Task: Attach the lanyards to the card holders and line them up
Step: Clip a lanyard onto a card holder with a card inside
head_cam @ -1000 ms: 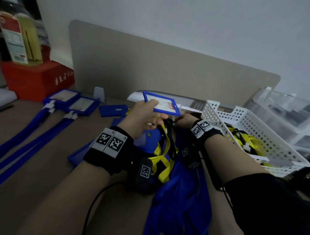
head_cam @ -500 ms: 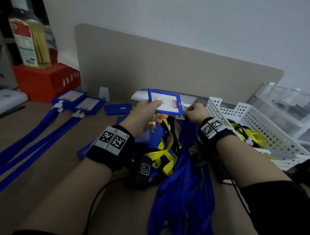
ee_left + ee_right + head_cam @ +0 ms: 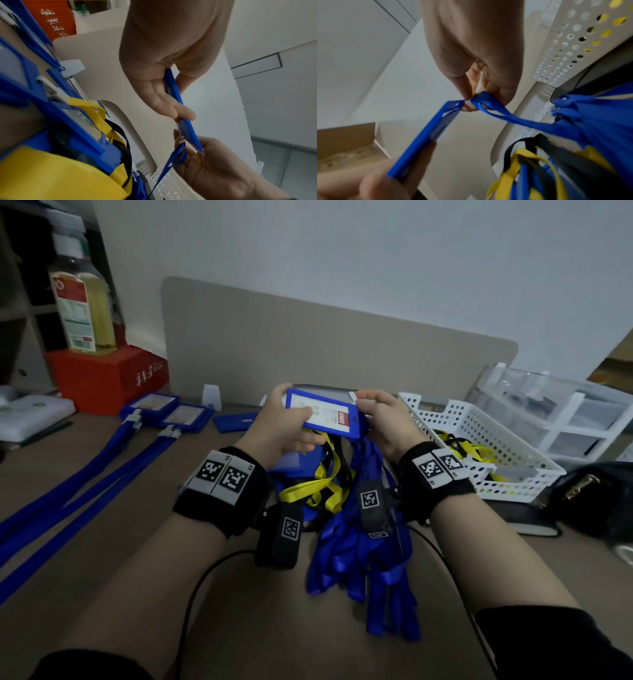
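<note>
My left hand (image 3: 291, 419) grips a blue card holder (image 3: 323, 416) by its left half and keeps it raised above the table, face up. At the holder's right end, my right hand (image 3: 371, 407) pinches the looped end of a blue lanyard (image 3: 522, 121). In the right wrist view the fingertips (image 3: 469, 97) squeeze that loop right against the slotted end of the card holder (image 3: 423, 142). The left wrist view shows the card holder (image 3: 180, 102) edge-on between both hands. The lanyard trails down into a heap of blue lanyards (image 3: 363, 559) on the table.
Two card holders (image 3: 168, 410) with blue lanyards attached (image 3: 68, 474) lie side by side at the left. Yellow and black lanyards (image 3: 318, 487) sit under my hands. A white perforated basket (image 3: 479, 446), clear drawers (image 3: 565, 412) and a black bag (image 3: 599, 501) stand right; a red box (image 3: 109, 378) back left.
My right hand has come up out of the lanyard heap with a lanyard end and now meets the holder's right end. The left hand has kept its hold on the card holder.
</note>
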